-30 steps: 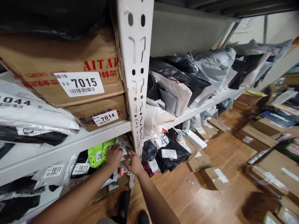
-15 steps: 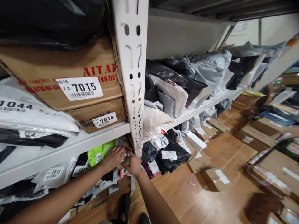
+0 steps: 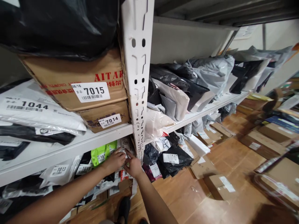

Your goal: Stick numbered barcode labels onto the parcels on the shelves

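1. My left hand (image 3: 115, 161) is reaching into the lower shelf bay, fingers loosely spread and resting on the white labelled parcels (image 3: 125, 146) stacked just left of the white slotted upright (image 3: 137, 93). It touches them without gripping anything.
2. My right hand (image 3: 133, 165) sits just beside the left, nearly touching it, with its forefinger stretched up onto the same parcels. The other fingers curl under, and I cannot tell whether they pinch a parcel edge.
3. The parcels I'm handling lie under the white shelf board (image 3: 70, 149), at the right end of that bay, tight against the upright.
4. Just left of my left hand is a bright green bag (image 3: 102, 153) with a white label. Further left are parcels tagged 1017 (image 3: 82, 169) and 1013 (image 3: 57, 170).
5. On the board above stand two brown cartons, one labelled 7015 (image 3: 91, 92) stacked on the one labelled 7014 (image 3: 109, 120), with a white bag marked 1044 (image 3: 35, 107) to their left.
6. Right of the upright, black and grey mailer bags (image 3: 187, 81) crowd the next bay, and cardboard boxes (image 3: 217, 186) lie about the wooden floor (image 3: 187, 199).
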`<state>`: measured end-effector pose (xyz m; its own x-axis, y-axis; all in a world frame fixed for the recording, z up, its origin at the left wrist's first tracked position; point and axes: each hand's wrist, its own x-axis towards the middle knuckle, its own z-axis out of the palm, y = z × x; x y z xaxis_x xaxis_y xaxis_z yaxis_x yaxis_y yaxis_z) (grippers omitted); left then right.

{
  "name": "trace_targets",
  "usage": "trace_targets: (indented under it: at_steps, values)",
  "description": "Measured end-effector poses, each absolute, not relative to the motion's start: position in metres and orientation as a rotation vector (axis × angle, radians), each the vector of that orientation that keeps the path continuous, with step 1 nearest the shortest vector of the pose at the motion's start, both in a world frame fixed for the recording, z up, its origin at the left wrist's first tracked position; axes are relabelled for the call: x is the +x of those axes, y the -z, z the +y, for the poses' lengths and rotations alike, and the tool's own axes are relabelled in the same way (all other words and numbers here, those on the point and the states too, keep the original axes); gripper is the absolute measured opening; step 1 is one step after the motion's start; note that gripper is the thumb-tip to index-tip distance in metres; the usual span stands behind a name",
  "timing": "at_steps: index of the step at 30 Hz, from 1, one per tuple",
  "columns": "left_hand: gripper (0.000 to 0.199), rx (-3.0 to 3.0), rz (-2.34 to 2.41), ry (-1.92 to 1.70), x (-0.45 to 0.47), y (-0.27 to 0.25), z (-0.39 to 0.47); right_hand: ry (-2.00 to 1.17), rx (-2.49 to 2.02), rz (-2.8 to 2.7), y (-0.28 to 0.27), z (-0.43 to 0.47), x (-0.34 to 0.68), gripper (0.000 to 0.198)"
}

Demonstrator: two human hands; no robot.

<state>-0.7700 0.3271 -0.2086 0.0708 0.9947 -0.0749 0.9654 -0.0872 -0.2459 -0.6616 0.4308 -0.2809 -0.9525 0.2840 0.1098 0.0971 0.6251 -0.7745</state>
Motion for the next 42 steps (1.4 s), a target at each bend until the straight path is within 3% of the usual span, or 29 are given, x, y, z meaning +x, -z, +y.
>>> trace_targets:
  at_steps: [13, 20, 23, 27, 31, 42]
  values:
    - [0.019, -2.244, -1.923, 0.074, -0.765, 0.198, 0.300, -1.334, -0.309, -2.588, 0.282, 0.432, -0.662, 0.010]
    - [0.018, -2.161, -2.070, 0.364, -0.710, 0.177, 0.285, -1.574, -0.369, -2.390, 0.281, 0.439, -0.661, 0.010]
    - [0.017, -1.806, -2.459, 0.809, -0.690, 0.174, 0.288, -1.778, -0.403, -2.174, 0.286, 0.445, -0.649, 0.007]
    - [0.031, -1.014, -2.816, 1.377, -0.693, 0.183, 0.297, -2.078, -0.487, -1.837, 0.296, 0.446, -0.629, 0.026]
    - [0.036, -0.781, -2.887, 1.362, -0.711, 0.185, 0.305, -2.222, -0.553, -1.565, 0.298, 0.438, -0.627, 0.032]
    - [0.050, -0.785, -3.098, 1.240, -0.754, 0.148, 0.319, -2.258, -0.649, -1.283, 0.287, 0.427, -0.639, 0.038]
